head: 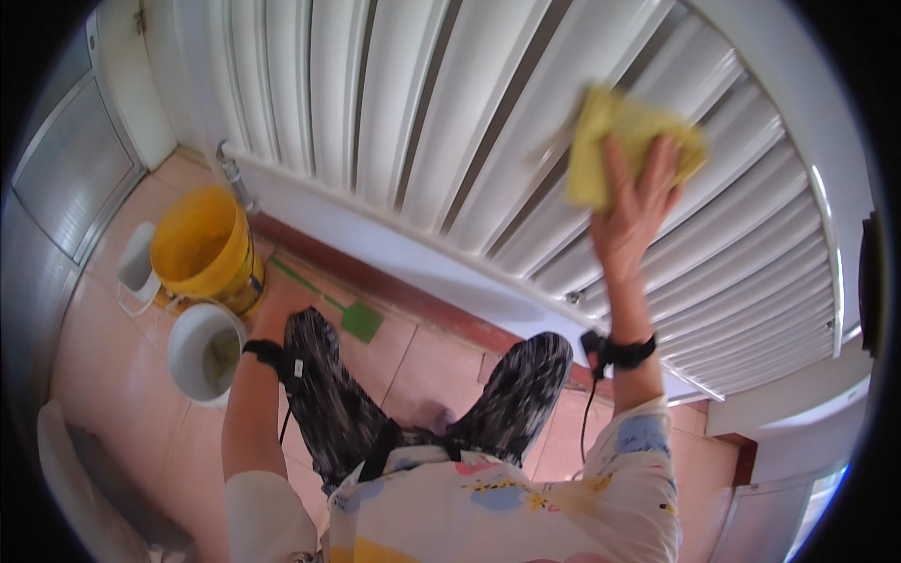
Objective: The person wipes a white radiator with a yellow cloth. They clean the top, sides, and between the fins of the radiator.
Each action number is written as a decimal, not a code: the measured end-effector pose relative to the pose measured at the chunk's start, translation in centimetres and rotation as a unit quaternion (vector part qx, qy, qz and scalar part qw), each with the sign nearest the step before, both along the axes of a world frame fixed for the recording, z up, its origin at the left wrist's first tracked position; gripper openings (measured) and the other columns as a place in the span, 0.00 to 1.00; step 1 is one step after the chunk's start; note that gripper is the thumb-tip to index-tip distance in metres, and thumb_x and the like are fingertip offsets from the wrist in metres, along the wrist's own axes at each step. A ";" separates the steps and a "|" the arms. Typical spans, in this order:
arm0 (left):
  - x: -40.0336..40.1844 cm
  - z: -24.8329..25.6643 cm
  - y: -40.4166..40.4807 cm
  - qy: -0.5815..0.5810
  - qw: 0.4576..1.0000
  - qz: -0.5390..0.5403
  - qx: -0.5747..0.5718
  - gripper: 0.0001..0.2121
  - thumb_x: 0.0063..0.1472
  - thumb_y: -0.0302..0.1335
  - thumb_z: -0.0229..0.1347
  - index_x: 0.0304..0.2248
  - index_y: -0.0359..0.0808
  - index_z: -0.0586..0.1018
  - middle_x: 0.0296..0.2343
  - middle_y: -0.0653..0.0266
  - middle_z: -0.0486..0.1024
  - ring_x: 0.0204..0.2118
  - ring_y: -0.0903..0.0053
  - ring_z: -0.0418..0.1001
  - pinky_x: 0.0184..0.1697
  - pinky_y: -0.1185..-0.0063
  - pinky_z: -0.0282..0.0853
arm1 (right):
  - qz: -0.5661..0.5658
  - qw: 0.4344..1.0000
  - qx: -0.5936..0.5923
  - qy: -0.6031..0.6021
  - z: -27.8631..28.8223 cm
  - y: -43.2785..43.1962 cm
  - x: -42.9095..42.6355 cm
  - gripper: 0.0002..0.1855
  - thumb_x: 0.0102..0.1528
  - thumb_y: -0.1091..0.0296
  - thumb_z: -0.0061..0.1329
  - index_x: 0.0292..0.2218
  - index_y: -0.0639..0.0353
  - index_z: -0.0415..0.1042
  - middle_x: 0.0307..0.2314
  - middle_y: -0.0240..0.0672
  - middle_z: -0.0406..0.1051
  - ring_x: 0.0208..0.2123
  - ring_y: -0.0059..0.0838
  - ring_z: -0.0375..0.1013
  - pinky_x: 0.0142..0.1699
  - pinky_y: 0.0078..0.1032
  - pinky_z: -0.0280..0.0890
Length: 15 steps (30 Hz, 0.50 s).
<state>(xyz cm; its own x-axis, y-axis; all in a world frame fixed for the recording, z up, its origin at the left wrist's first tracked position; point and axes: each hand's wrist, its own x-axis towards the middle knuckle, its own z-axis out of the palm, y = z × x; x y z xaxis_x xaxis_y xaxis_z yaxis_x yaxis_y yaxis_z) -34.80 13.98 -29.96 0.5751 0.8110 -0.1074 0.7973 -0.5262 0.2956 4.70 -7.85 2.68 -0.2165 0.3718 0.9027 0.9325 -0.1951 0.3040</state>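
Observation:
My right hand (637, 200) is spread over a yellow cleaning cloth (591, 158) and holds it against the white radiator (479, 162). The cloth looks slightly blurred, its upper part lying across the radiator's columns. On the left, my left hand (290, 294) is by my left knee. Its fingers are hard to make out against the pink floor, and I see nothing plainly held in it. A green fly swatter (362, 321) lies on the tiles just beyond that hand.
Left of my knees stand a yellow bucket (239, 243), a white bucket (184, 352) with something yellowish inside, and a smaller white container (137, 264). A pipe with a valve (236, 179) runs down from the radiator's left end. A metal-panelled door (77, 169) is at far left.

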 end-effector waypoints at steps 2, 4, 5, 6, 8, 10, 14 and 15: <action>0.4 0.5 -0.9 -0.055 0.998 -0.015 0.041 0.24 0.47 0.40 0.54 0.43 0.38 0.76 0.47 0.53 0.70 0.54 0.58 0.60 0.58 0.61 0.49 | 0.020 0.997 0.062 -0.047 5.2 1.2 -0.1 0.37 0.39 0.73 0.48 0.53 0.37 0.67 0.59 0.48 0.49 0.61 0.52 0.49 0.59 0.48 0.43; 0.5 2.0 -1.7 -0.043 0.999 -0.007 0.010 0.27 0.51 0.44 0.53 0.46 0.33 0.73 0.47 0.48 0.69 0.53 0.58 0.63 0.56 0.67 0.55 | 0.029 0.992 0.102 -0.067 7.7 2.8 -0.3 0.37 0.41 0.72 0.50 0.54 0.31 0.66 0.60 0.44 0.49 0.61 0.49 0.49 0.60 0.48 0.42; 0.5 2.8 -1.8 -0.037 0.999 0.000 -0.002 0.29 0.53 0.47 0.52 0.47 0.31 0.72 0.48 0.45 0.68 0.53 0.58 0.64 0.56 0.70 0.57 | 0.028 0.992 0.107 -0.061 7.9 3.5 -0.9 0.37 0.43 0.73 0.52 0.54 0.28 0.65 0.60 0.42 0.49 0.61 0.47 0.49 0.61 0.46 0.42; 0.6 3.9 -1.9 0.011 0.998 0.010 -0.069 0.27 0.54 0.47 0.52 0.45 0.32 0.74 0.46 0.46 0.70 0.51 0.57 0.66 0.54 0.70 0.59 | 0.013 0.994 0.084 -0.063 7.4 3.8 -1.3 0.38 0.42 0.72 0.52 0.54 0.27 0.65 0.60 0.42 0.49 0.61 0.47 0.49 0.60 0.47 0.41; -0.1 4.3 -2.1 -0.009 0.989 0.028 -0.147 0.22 0.55 0.47 0.51 0.36 0.34 0.80 0.37 0.49 0.76 0.45 0.55 0.71 0.48 0.69 0.64 | -0.010 0.997 0.038 -0.070 5.6 4.5 -2.5 0.40 0.39 0.70 0.53 0.55 0.26 0.63 0.60 0.42 0.49 0.61 0.46 0.49 0.59 0.49 0.41; -0.5 2.9 -1.4 0.018 0.989 0.018 -0.144 0.22 0.55 0.47 0.50 0.34 0.34 0.80 0.36 0.48 0.76 0.43 0.55 0.71 0.47 0.69 0.65 | -0.023 0.998 -0.026 -0.043 1.6 4.6 -3.2 0.46 0.34 0.70 0.57 0.55 0.24 0.62 0.61 0.39 0.49 0.62 0.43 0.49 0.59 0.46 0.42; -3.6 -5.2 1.1 0.032 0.997 0.038 -0.066 0.22 0.56 0.46 0.49 0.32 0.32 0.80 0.34 0.49 0.76 0.42 0.55 0.72 0.45 0.68 0.65 | -0.002 0.986 -0.159 -0.048 -7.2 5.7 -5.0 0.42 0.36 0.71 0.52 0.55 0.28 0.64 0.57 0.32 0.56 0.55 0.33 0.58 0.57 0.45 0.48; -3.6 -5.3 1.1 0.027 0.996 0.040 -0.070 0.22 0.56 0.46 0.49 0.31 0.32 0.80 0.34 0.49 0.76 0.42 0.55 0.72 0.45 0.68 0.65 | -0.004 0.982 -0.185 -0.045 -9.2 5.5 -5.1 0.40 0.39 0.70 0.50 0.55 0.30 0.64 0.57 0.32 0.57 0.53 0.31 0.60 0.56 0.44 0.49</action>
